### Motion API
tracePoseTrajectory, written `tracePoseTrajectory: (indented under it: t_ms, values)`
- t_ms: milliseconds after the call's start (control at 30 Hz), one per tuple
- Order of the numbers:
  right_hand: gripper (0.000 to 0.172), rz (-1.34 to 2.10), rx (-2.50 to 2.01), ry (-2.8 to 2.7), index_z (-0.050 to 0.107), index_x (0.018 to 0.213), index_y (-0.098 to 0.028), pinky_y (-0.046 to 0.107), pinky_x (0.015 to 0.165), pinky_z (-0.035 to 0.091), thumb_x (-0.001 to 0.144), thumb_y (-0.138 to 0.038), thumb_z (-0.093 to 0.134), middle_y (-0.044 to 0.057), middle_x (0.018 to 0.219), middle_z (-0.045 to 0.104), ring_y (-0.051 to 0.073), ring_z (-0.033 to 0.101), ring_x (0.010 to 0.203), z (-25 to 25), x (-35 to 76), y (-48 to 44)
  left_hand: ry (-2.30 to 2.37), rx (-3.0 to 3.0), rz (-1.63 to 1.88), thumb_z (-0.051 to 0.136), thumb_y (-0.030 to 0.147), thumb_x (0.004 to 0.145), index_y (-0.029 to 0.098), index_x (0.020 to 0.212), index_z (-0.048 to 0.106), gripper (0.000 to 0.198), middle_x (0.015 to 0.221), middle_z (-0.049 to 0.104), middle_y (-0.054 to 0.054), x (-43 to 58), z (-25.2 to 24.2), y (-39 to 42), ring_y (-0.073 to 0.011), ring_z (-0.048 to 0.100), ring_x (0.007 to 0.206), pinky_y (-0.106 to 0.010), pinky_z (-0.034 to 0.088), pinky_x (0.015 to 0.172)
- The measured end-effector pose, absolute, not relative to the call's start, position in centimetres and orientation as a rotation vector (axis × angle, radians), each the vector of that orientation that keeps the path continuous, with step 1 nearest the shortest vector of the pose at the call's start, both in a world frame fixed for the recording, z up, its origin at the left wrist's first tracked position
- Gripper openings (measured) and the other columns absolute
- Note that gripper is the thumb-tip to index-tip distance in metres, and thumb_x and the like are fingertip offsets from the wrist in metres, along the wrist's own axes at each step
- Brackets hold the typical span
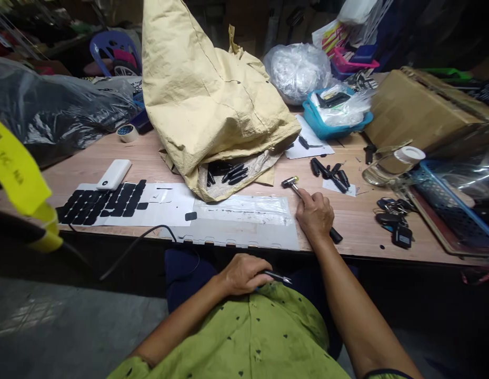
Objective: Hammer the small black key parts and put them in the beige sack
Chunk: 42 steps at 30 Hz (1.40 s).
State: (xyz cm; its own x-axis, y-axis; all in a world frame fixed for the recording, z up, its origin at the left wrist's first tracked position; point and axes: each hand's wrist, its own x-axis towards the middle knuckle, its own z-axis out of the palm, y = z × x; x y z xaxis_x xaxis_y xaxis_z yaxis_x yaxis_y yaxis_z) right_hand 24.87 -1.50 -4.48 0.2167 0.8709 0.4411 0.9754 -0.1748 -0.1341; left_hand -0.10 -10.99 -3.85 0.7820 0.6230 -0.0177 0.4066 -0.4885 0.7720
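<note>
My left hand (244,273) is closed around a slim black tool with a forked metal tip (281,277), held over my lap below the table edge. Its tip points right. My right hand (315,213) rests on the table, wrapped round the handle of a small hammer (290,182). The black end of that handle sticks out below the wrist. Left of the hammer, a clear plastic-covered sheet (244,237) lies along the table's front edge. Behind it a large tan sack (224,110) lies with its mouth toward me, and several black pieces (237,173) show inside.
Black rounded pads (126,200) lie in rows on white paper at left, beside a white power bank (115,175). Several black parts (331,173) and keys (396,221) lie at right. A glass jar (380,168), blue baskets (327,121) and a cardboard box (421,110) stand beyond.
</note>
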Motion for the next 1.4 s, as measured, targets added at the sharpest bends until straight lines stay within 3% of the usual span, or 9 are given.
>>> tracePoseTrajectory:
  t_ms: [167,300,433,533,733,833,1033,1233,1400]
  values:
    - [0.036,-0.403,-2.094,-1.709,0.073,0.120,-0.024,0.032,0.064,0.021,0.093,-0.019,0.050,0.008,0.086,0.053,0.021,0.040,0.080,-4.7,24.9,-1.4,1.273,1.959,-0.077,0.053,0.035,0.097,0.025,0.122,0.068,0.031,0.118,0.074,-0.009,-0.5,-8.5,-11.2,-0.0271,0.069,0.112,-0.036,0.053,0.095]
    - [0.035,-0.410,-2.072,-1.708,0.073,0.118,-0.024,0.032,0.064,0.021,0.093,-0.019,0.051,0.008,0.084,0.052,0.021,0.040,0.079,-4.9,24.9,-1.2,1.339,1.933,-0.152,0.063,0.025,0.087,0.028,0.149,0.050,0.063,0.143,0.063,-0.010,-1.0,-9.2,-10.7,-0.0304,0.059,0.131,-0.042,0.048,0.107]
    - [0.035,-0.393,-2.067,-1.719,0.072,0.120,-0.024,0.032,0.064,0.021,0.092,-0.020,0.052,0.008,0.086,0.052,0.021,0.040,0.079,-5.0,24.9,-1.3,0.899,1.932,-0.164,0.069,0.035,0.086,0.025,0.137,0.063,0.052,0.117,0.076,-0.009,-1.0,-5.2,-10.3,-0.0272,0.070,0.107,-0.036,0.054,0.093]
    - [0.035,-0.396,-2.074,-1.727,0.071,0.122,-0.024,0.031,0.064,0.022,0.092,-0.020,0.053,0.008,0.087,0.052,0.021,0.040,0.080,-5.0,24.9,-1.3,0.646,1.876,0.106,0.067,0.044,0.090,0.022,0.126,0.070,0.043,0.099,0.078,-0.004,-0.8,-1.2,-7.5,-0.0193,0.071,0.087,-0.028,0.054,0.080]
    - [0.036,-0.410,-2.086,-1.732,0.072,0.120,-0.024,0.031,0.064,0.021,0.091,-0.019,0.051,0.008,0.085,0.052,0.021,0.040,0.080,-5.0,24.8,-1.2,1.650,1.909,0.847,0.064,0.026,0.091,0.019,0.113,0.074,0.024,0.103,0.071,-0.008,-0.4,0.9,3.4,-0.0203,0.067,0.091,-0.033,0.055,0.083]
    - [0.036,-0.406,-2.090,-1.737,0.072,0.121,-0.024,0.031,0.064,0.021,0.091,-0.019,0.052,0.008,0.085,0.051,0.021,0.039,0.080,-5.0,24.7,-1.1,1.994,1.874,0.804,0.067,0.021,0.089,0.017,0.104,0.075,0.018,0.105,0.068,-0.011,-0.3,-0.2,6.8,-0.0254,0.066,0.102,-0.037,0.053,0.093]
    - [0.038,-0.421,-2.109,-1.747,0.071,0.123,-0.024,0.031,0.065,0.023,0.091,-0.020,0.051,0.008,0.086,0.052,0.022,0.041,0.082,-4.9,24.5,-1.1,2.051,1.868,0.668,0.071,0.021,0.084,0.019,0.093,0.072,0.009,0.107,0.064,-0.009,-0.5,-1.4,7.7,-0.0261,0.065,0.100,-0.036,0.051,0.091]
    - [0.038,-0.417,-2.107,-1.754,0.070,0.123,-0.024,0.031,0.066,0.024,0.089,-0.020,0.054,0.008,0.086,0.051,0.022,0.041,0.082,-4.9,24.5,-1.1,1.685,1.999,0.862,0.072,0.022,0.082,0.022,0.092,0.065,0.012,0.095,0.065,-0.002,-1.1,-1.2,5.3,-0.0202,0.061,0.090,-0.032,0.050,0.083]
    - [0.038,-0.378,-2.089,-1.732,0.071,0.122,-0.024,0.032,0.065,0.024,0.090,-0.020,0.051,0.008,0.087,0.052,0.022,0.041,0.081,-4.7,24.4,-1.2,1.345,2.063,0.690,0.078,0.023,0.078,0.021,0.087,0.068,0.014,0.089,0.069,-0.001,0.2,-2.0,2.6,-0.0206,0.060,0.090,-0.034,0.049,0.084]
